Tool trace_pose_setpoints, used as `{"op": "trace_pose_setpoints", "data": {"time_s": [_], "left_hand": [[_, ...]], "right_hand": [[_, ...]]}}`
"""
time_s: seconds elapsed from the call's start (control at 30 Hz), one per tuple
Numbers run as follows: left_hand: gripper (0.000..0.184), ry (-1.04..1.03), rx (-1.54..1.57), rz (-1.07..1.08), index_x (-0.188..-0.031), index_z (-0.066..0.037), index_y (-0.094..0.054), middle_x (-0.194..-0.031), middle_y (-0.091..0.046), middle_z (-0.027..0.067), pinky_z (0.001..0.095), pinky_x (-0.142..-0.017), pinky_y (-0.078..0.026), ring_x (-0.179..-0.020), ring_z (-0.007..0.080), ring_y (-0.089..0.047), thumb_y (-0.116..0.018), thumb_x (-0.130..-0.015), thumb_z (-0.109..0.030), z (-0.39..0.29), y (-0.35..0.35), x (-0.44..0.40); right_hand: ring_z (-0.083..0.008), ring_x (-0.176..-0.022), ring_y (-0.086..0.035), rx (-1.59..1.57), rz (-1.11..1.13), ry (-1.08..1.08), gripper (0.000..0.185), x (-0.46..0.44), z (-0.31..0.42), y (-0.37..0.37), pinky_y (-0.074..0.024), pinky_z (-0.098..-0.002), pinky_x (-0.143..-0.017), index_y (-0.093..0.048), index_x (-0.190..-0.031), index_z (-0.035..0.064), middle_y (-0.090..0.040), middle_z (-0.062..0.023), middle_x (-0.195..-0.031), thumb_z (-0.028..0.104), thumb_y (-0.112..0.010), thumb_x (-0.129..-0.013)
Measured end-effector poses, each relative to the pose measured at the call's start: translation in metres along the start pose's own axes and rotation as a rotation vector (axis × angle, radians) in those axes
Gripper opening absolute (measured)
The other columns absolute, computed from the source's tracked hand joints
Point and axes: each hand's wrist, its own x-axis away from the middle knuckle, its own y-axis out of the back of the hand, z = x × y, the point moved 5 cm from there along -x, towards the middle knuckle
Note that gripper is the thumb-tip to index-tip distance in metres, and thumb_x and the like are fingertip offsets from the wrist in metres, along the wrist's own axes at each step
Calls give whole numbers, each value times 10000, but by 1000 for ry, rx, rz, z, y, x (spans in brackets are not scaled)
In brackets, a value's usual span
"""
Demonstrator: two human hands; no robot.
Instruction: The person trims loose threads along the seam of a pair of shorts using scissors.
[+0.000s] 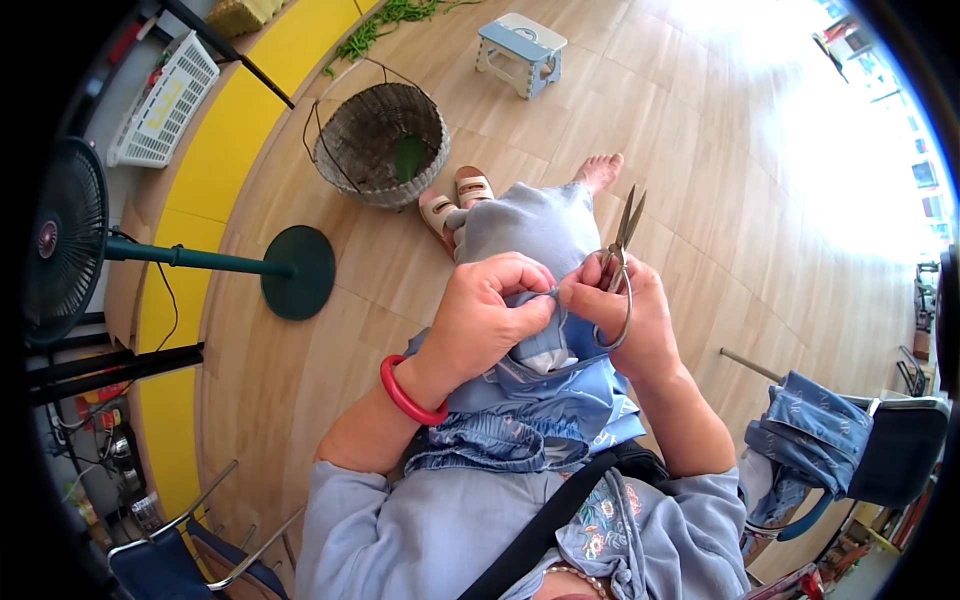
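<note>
The blue garment point(560, 395) with a gathered band lies bunched in front of the body. Fingers of the left hand point(488, 312) and right hand point(642, 320) pinch its edge. Scissors point(620, 248) hooked in the right, blades slightly parted, could nick cloth or skin if that wrist twisted. Pale lettering on it and the chair's denim cloth point(815, 430) is illegible.

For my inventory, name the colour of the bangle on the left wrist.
The bangle is red, seen in the head view.
</note>
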Motion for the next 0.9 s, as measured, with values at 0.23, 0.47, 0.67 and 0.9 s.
{"op": "trace_pose_setpoints", "data": {"time_s": [0.23,0.47,0.67,0.9], "left_hand": [[39,89,116,-58,-767,11,-606,-886,-612,38,200,-677,-438,-752,55,-522,-597,-767,49,5,2,-2],[47,180,207,-134,-797,10,-595,-887,-615,55,197,-684,-449,-766,63,-540,-590,-775,51,6,5,2],[53,184,210,-210,-839,29,-614,-830,-622,17,180,-631,-460,-713,33,-544,-610,-786,29,2,10,4],[44,226,193,-255,-821,18,-600,-857,-619,39,186,-646,-459,-728,43,-545,-601,-783,38,3,13,8]], "right_hand": [[-21,-547,-428,37,22,24,210,-8,-8,3,-315,-190,-457,-528,-717,54,-510,47,-622,119,-727,-728],[-38,-545,-449,212,113,-53,259,-14,-5,1,-330,-200,-459,-555,-714,37,-515,24,-597,236,-711,-771],[-102,-563,-520,108,252,-49,448,-4,-9,10,-392,-213,-514,-558,-664,23,-567,-47,-607,407,-481,-881],[-134,-477,-524,95,720,-276,657,23,-22,2,-406,-250,-457,-561,-578,22,-545,-60,-535,615,-475,-847]]}}
